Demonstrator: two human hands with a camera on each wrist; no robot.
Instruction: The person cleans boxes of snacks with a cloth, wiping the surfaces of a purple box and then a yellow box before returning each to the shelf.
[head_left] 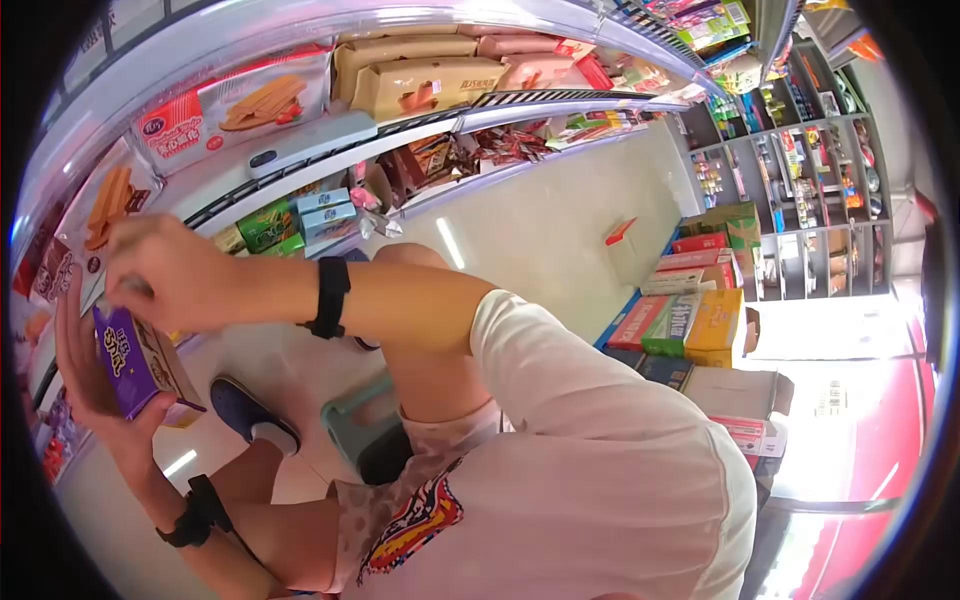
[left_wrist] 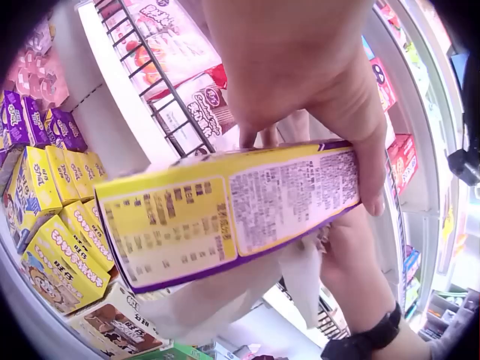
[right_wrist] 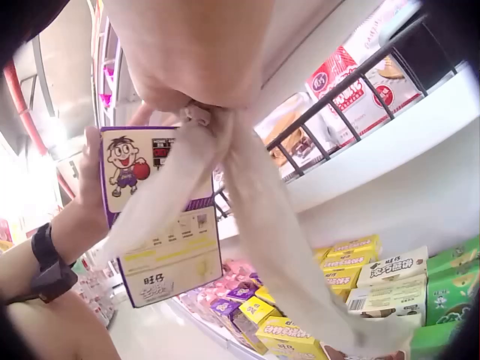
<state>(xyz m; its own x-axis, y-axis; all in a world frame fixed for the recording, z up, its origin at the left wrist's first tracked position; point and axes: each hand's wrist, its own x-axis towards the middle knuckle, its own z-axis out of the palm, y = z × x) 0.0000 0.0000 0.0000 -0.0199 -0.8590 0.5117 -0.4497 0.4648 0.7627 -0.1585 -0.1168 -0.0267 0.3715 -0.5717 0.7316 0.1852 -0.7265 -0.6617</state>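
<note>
1. Shop, snack section.
2. Wire-fronted shelf (right_wrist: 360, 169) carries sealed, branded wafer packs (head_left: 215, 125), faces out.
3. Below it: same-design yellow boxes (left_wrist: 64, 262), lined up in rows.
4. Background: grey shelving unit (head_left: 825, 229), many bays of small, colourful packaged goods.
5. Printed cartons (head_left: 718, 325) stand side by side opposite the wire-fronted shelf.

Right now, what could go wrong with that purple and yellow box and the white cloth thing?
Two things, maybe. The left hand is holding the box up in the air, so if its grip loosens, the box might fall and get dented. And the right hand holds the white cloth with long ends dangling, so they might brush the yellow boxes on the shelf below and nudge one out of place.
</note>
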